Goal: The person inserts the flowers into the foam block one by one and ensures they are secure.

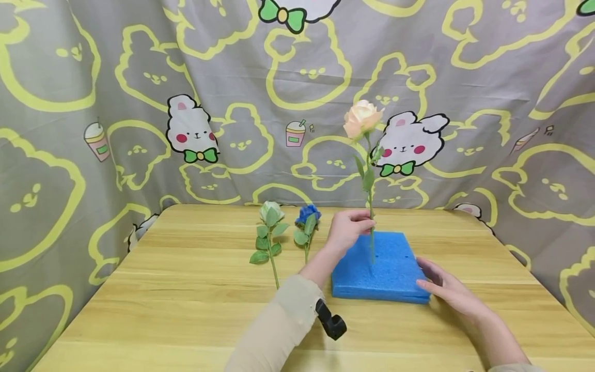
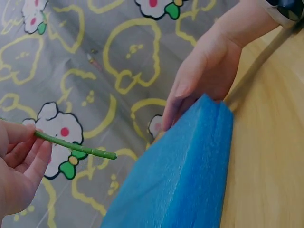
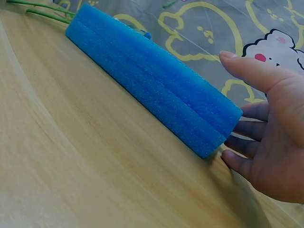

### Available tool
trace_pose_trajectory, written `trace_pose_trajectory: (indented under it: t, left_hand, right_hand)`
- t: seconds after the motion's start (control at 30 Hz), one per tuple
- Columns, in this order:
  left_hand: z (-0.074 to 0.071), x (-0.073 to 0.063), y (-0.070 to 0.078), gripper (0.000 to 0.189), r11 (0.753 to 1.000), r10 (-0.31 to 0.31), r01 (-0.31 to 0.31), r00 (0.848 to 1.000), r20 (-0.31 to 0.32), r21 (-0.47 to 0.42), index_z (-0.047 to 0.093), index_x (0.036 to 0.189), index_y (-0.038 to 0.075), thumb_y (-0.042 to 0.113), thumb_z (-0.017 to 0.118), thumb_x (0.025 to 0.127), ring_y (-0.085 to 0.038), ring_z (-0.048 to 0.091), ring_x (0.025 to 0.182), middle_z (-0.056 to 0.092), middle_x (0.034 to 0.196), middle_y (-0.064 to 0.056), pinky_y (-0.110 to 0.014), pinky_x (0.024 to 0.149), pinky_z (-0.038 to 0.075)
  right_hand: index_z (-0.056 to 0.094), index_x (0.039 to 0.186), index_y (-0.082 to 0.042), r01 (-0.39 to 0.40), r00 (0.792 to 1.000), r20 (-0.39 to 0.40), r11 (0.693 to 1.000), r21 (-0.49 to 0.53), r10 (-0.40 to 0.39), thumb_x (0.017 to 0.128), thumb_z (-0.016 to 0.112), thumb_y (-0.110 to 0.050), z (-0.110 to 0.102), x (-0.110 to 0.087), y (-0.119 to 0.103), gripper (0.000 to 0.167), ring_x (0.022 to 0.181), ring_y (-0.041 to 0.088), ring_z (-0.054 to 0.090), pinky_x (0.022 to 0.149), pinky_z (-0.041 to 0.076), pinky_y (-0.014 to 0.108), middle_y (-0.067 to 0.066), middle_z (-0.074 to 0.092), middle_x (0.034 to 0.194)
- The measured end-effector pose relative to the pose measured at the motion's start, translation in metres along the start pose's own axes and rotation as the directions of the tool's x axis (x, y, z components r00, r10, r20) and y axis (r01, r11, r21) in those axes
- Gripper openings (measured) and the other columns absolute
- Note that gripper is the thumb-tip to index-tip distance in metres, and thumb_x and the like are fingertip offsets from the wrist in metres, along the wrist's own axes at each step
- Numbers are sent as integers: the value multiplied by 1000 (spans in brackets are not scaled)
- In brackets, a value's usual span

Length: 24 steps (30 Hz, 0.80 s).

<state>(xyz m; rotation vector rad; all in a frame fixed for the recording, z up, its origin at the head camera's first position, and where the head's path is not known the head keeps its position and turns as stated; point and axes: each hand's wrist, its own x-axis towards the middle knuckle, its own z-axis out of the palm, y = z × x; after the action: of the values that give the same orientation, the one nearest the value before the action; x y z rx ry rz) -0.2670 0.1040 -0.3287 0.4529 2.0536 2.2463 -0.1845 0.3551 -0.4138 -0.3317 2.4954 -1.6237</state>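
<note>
My left hand point(image 1: 346, 231) pinches the green stem point(image 2: 71, 144) of a peach artificial rose point(image 1: 363, 120) between thumb and fingers. The rose stands upright, its bloom high above the hand. In the left wrist view the stem's cut lower end hangs free, apart from the blue foam block point(image 1: 372, 279). That block lies flat on the table, with small dark holes in its top. At its right side is my right hand point(image 1: 448, 292), fingers extended. The right wrist view shows fingertips point(image 3: 237, 146) against the block's end and the thumb raised off it.
Left of the block lie a pale green-white rose point(image 1: 271, 213) and a blue rose point(image 1: 308, 214), both with green leaves. They rest on the wooden table point(image 1: 176, 310). A patterned grey curtain point(image 1: 241, 62) hangs behind it. A black wrist mount point(image 1: 331, 320) sticks out from the left sleeve.
</note>
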Motion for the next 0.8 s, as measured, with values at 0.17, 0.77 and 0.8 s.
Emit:
trace_pose_trajectory:
  t: [0.17,0.77,0.8]
  left_hand:
    - [19,6,-1,19,999,-2,2,1000,14,38,70,102,-1,1,67,83,-18,67,76,69,86,-7,-29,71,56]
    - [64,24,-12,12,984,74,-76,997,16,162,73,94,2,5,69,83,-9,65,67,71,84,-5,-17,61,52]
    - [66,24,-14,12,980,86,-88,996,20,177,73,94,2,5,69,83,-8,64,66,71,83,-5,-16,60,51]
  right_hand:
    - [12,144,8,-1,1000,5,1000,6,1,96,50,-16,-2,-1,0,66,132,50,8,85,27,2,33,10,147]
    - [13,143,10,19,1000,5,1000,22,-19,94,53,-13,-1,0,-1,67,132,49,9,85,29,4,31,12,147]
    - [13,143,9,17,1000,4,1000,25,-17,94,53,-13,0,0,-1,67,132,49,9,85,29,4,31,12,147]
